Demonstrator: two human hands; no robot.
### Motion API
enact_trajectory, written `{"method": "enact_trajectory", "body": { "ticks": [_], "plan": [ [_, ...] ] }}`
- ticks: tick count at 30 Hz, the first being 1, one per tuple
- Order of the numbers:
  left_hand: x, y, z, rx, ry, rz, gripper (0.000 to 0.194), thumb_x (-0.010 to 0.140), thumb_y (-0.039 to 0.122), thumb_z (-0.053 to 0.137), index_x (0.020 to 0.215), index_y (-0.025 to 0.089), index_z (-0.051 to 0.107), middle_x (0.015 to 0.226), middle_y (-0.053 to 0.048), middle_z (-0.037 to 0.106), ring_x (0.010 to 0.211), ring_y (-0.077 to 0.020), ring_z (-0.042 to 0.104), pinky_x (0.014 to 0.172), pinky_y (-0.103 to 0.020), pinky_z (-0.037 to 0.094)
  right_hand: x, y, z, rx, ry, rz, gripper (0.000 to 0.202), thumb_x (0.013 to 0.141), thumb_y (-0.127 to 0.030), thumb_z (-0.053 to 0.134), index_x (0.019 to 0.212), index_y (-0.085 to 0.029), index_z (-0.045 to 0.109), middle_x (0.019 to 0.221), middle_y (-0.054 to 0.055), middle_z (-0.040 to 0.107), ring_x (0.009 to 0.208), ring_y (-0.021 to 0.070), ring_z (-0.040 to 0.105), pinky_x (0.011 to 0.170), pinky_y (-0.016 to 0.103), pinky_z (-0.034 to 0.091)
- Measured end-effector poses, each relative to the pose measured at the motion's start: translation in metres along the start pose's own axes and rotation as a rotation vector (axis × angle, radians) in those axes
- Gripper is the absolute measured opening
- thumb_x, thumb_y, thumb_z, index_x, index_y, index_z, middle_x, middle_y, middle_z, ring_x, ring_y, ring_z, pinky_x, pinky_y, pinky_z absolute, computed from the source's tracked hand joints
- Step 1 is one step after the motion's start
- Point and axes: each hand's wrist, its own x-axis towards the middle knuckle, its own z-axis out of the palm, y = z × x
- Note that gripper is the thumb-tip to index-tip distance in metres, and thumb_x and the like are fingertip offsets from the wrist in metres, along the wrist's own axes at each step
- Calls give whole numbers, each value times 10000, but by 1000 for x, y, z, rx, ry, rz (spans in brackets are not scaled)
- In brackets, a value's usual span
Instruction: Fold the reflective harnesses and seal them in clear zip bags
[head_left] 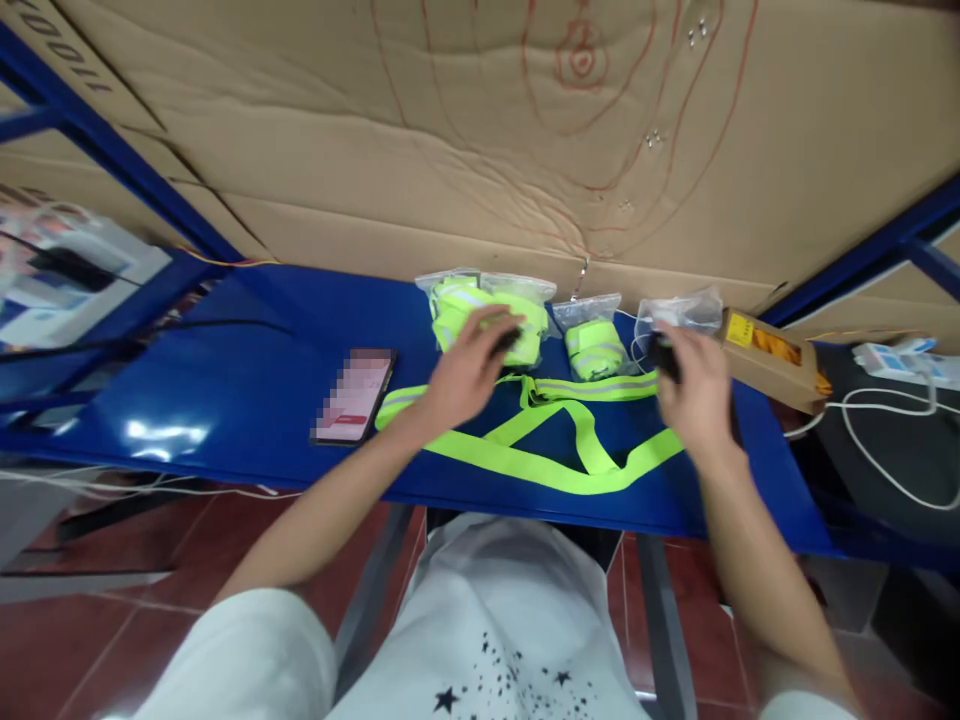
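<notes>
My left hand (466, 368) is closed around a small black piece (507, 342), its kind not plain, over the left part of a neon-yellow reflective strap (540, 468). On the right, my right hand (697, 388) grips another small black piece (664, 356) above the strap's other end. The strap lies in a loose loop between both hands, with a grey stripe along its far band and a crossing piece in the middle. Just beyond my left hand sit clear bags of folded yellow straps (529, 325). A smaller bagged yellow strap (595, 345) stands between my hands.
A phone (355, 395) lies on the blue table (247, 340) left of the strap. Beyond my right hand are a clear plastic bag (697, 308) and a cardboard box (776, 362) with orange contents. A cardboard wall (315, 180) closes off the back; white cables (870, 400) lie right.
</notes>
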Motion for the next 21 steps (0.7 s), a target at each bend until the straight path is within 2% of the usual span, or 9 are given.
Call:
{"method": "enact_trajectory", "body": {
  "ticks": [2, 4, 6, 8, 11, 16, 21],
  "plan": [
    [1, 14, 31, 132, -83, 65, 668, 946, 79, 383, 1583, 282, 380, 1628, -119, 393, 1403, -334, 512, 1091, -513, 536, 7, -30, 26, -53, -142, -118, 772, 795, -103, 582, 1549, -243, 489, 1365, 170, 623, 1226, 406, 585, 1015, 612, 483],
    [-1, 16, 50, 218, -111, 82, 712, 901, 32, 399, 1595, 191, 369, 1609, -171, 416, 1434, -367, 475, 1127, -515, 502, 5, -48, 50, -56, -245, -182, 788, 816, -61, 535, 1576, -253, 452, 1374, 170, 608, 1198, 392, 578, 978, 568, 492],
    [-5, 12, 61, 268, -130, 95, 711, 904, 25, 399, 1603, 141, 346, 1582, -200, 445, 1416, -376, 490, 1140, -507, 484, -2, -56, 69, -38, -305, -233, 783, 848, -62, 506, 1601, -257, 411, 1394, 172, 591, 1189, 382, 563, 964, 542, 487],
    [-9, 6, 67, 290, -145, 116, 684, 923, 29, 392, 1600, 115, 346, 1557, -212, 469, 1383, -372, 518, 1139, -505, 477, -11, -56, 79, -14, -313, -253, 784, 851, -70, 516, 1607, -238, 396, 1399, 176, 580, 1195, 376, 545, 965, 527, 476],
    [-10, 0, 68, 304, -133, 136, 660, 939, 29, 377, 1595, 93, 353, 1539, -218, 481, 1355, -368, 533, 1120, -510, 479, -19, -49, 81, 19, -275, -251, 785, 824, -50, 533, 1586, -206, 421, 1379, 171, 572, 1202, 358, 531, 967, 492, 459],
    [-9, -3, 65, 343, -55, 121, 664, 945, 16, 340, 1599, 121, 365, 1507, -212, 508, 1311, -350, 559, 1077, -490, 495, -16, -43, 72, 1, -179, -235, 773, 820, -16, 524, 1565, -200, 432, 1348, 162, 568, 1167, 328, 531, 950, 450, 439],
    [-16, 5, 72, 364, -83, 194, 633, 977, 48, 335, 1608, 104, 335, 1519, -225, 506, 1304, -344, 565, 1073, -491, 493, -19, -53, 76, -27, -211, -259, 697, 822, -19, 527, 1507, -143, 492, 1371, 180, 570, 1178, 333, 525, 928, 437, 438]
  ]
}}
